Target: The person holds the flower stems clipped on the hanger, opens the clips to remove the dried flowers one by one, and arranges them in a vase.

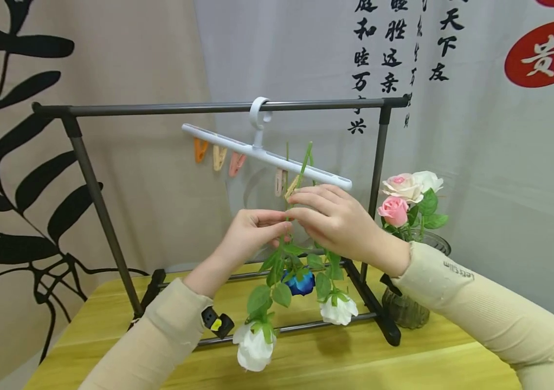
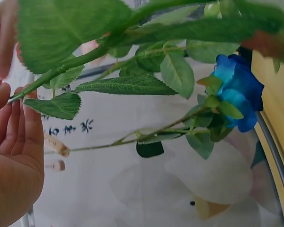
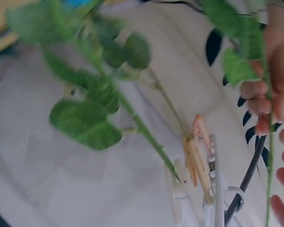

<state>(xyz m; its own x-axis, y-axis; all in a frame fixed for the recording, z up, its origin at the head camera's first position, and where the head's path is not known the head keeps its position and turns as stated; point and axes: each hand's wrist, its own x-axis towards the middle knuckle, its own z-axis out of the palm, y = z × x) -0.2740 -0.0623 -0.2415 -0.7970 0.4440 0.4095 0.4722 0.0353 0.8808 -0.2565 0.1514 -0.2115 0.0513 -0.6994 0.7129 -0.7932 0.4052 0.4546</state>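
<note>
My left hand (image 1: 252, 233) pinches the green stem of a white rose (image 1: 254, 346), which hangs head down. The right hand (image 1: 340, 222) is close beside that stem, fingers extended; in the right wrist view its fingertips (image 3: 283, 182) stand apart near the stem. Behind, a blue rose (image 2: 236, 92) and another white rose (image 1: 338, 309) hang head down, their stems reaching up to clothespins. A white hanger (image 1: 238, 145) tilts down to the right above the hands. Clothespins on it include an orange one (image 1: 201, 150), a cream one (image 1: 219, 157) and a pink one (image 1: 237, 163).
The hanger hooks over the top bar of a dark metal rack (image 1: 160, 110) standing on a wooden table (image 1: 111, 325). At right, behind the right arm, a glass vase (image 1: 406, 311) holds pink and white roses (image 1: 404, 195). Printed curtains (image 1: 282, 49) hang behind.
</note>
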